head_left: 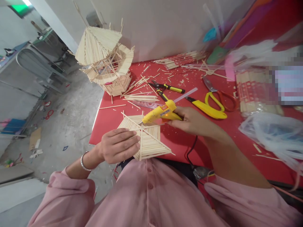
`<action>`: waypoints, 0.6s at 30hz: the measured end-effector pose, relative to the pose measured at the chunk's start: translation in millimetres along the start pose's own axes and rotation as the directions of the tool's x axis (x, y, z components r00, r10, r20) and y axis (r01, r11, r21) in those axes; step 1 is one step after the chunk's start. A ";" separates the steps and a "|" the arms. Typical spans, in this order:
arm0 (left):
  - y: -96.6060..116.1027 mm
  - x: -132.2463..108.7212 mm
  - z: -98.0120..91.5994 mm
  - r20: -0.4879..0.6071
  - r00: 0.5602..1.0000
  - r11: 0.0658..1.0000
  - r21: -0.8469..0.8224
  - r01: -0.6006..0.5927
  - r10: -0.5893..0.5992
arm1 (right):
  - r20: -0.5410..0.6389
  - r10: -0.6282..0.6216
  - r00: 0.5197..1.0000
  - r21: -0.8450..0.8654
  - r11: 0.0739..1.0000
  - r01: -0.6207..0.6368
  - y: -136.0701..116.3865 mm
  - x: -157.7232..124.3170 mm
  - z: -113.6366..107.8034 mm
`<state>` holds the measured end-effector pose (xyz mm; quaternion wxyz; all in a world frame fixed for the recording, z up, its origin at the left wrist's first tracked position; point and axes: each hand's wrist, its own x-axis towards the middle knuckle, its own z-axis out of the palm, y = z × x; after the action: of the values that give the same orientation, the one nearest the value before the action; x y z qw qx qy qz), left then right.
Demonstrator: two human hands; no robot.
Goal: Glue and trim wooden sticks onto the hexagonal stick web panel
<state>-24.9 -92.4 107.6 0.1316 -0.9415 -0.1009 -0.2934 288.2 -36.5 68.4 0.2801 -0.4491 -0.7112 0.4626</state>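
My left hand [118, 145] grips a flat roof panel made of thin wooden sticks [149, 138], holding it at the near edge of the red table [113, 116]. My right hand [191, 121] is closed round a yellow hot glue gun [161, 113]. A clear glue stick pokes out of the gun's back. The nozzle points left and touches the panel near its central ridge. A black cord hangs down from the gun toward my lap.
A stick-built pagoda model [106, 60] stands at the table's far left corner. Loose sticks [139, 91], yellow-handled cutters [165, 87], yellow scissors [210, 105], stick bundles [180, 60] and a plastic bag [272, 135] lie about. Bare concrete floor lies to the left.
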 end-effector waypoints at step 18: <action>1.2 -1.6 -2.1 0.008 0.999 0.999 -0.003 0.048 -0.048 | 0.016 0.009 1.000 0.058 0.998 -0.010 7.0 -0.3 -5.7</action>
<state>-27.0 -94.3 108.1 0.1225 -0.9402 -0.1237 -0.2927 295.6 -33.3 64.4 0.2853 -0.4406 -0.6976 0.4877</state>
